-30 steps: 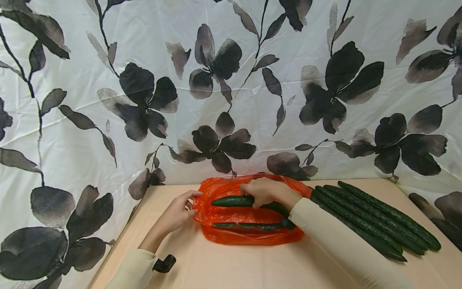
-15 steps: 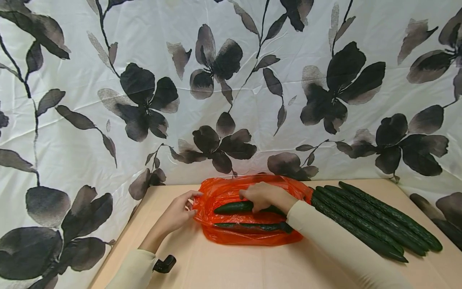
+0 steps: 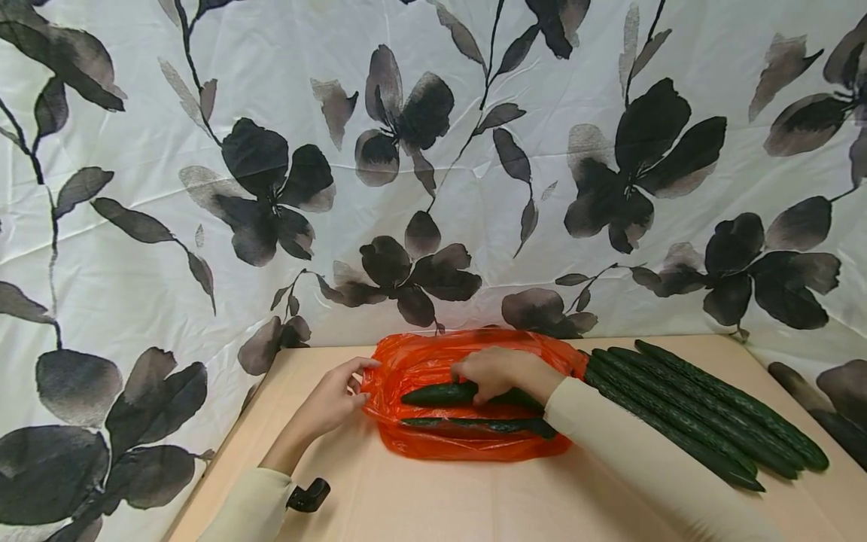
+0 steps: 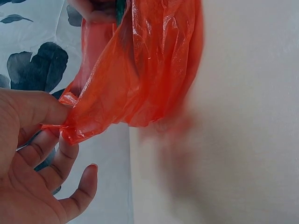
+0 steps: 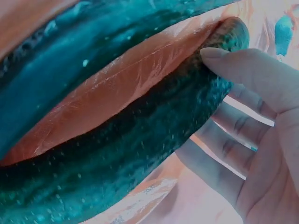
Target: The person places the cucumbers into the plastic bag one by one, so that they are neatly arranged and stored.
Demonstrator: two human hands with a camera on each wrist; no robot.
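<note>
A red plastic bag (image 3: 406, 444) lies spread on the table, its mouth facing up. My left hand (image 3: 335, 403) pinches the bag's left edge between thumb and fingers; in the left wrist view the little finger stands free of the film. Inside the bag, my right hand (image 3: 497, 374) grips a dark green cucumber (image 3: 433, 394) from above. The right wrist view shows the thumb on one side of this cucumber (image 5: 117, 154) and the fingers on the other. A second cucumber (image 3: 467, 424) lies in the bag nearer the front, roughly parallel to it.
Several long cucumbers (image 3: 704, 414) lie side by side on the table at the right, close to the bag's right end. A small black object (image 3: 308, 495) shows beside the left sleeve. Behind the table (image 3: 433, 497) hangs a white cloth (image 3: 515, 248) with dark flowers.
My right hand has lowered the gripped cucumber slightly toward the front one in the bag, mostly during the first half second. The left hand stays at the bag's edge.
</note>
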